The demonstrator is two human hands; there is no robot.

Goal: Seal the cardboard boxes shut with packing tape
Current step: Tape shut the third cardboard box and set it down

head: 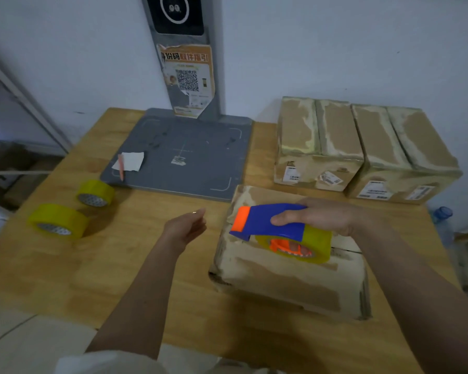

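Note:
A worn cardboard box (281,276) lies on the wooden table (97,271) in front of me. My right hand (322,215) grips a blue and orange tape dispenser (265,220) loaded with a yellow tape roll (316,244), held over the box's top. My left hand (185,226) hovers over the table left of the box, fingers loosely curled, holding nothing. Two more taped boxes, one (316,147) beside the other (400,157), stand side by side at the back right.
Two spare yellow tape rolls lie at the left, one (58,220) nearer than the other (95,193). A grey scale platform (184,155) with a post stands at the back, carrying a paper slip (130,161) and a pen. A plastic bottle (442,217) stands off the right edge.

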